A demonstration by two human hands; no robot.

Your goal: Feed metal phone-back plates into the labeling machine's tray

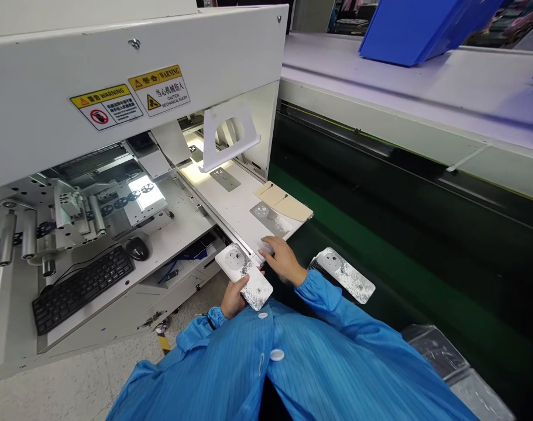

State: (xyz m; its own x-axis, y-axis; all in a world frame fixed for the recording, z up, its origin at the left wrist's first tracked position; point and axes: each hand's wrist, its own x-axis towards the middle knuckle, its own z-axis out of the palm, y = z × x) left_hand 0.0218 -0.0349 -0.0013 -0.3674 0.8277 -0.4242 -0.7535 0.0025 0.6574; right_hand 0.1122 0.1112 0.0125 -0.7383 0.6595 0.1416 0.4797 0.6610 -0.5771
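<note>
My left hand (234,298) grips a phone back cover (258,287) by its left edge. The cover is white with a grey-black speckled pattern and a round camera area at its upper end. My right hand (284,260) is at the front end of the machine's white platform (233,213), with fingers bent; a small pale patch shows between them, too blurred to name. On that platform lie a grey phone-back-shaped piece (270,219) with speckles, a beige sheet (284,200) and a plain grey piece (224,179) farther in.
Right of my right arm, a stack of similar covers (347,275) lies on the dark green belt (349,234). A keyboard (82,287) and mouse (137,248) rest on the machine's left ledge. Overhead is the white machine housing (231,52). Clear plastic trays (442,356) sit lower right; a blue bin (406,29) stands behind.
</note>
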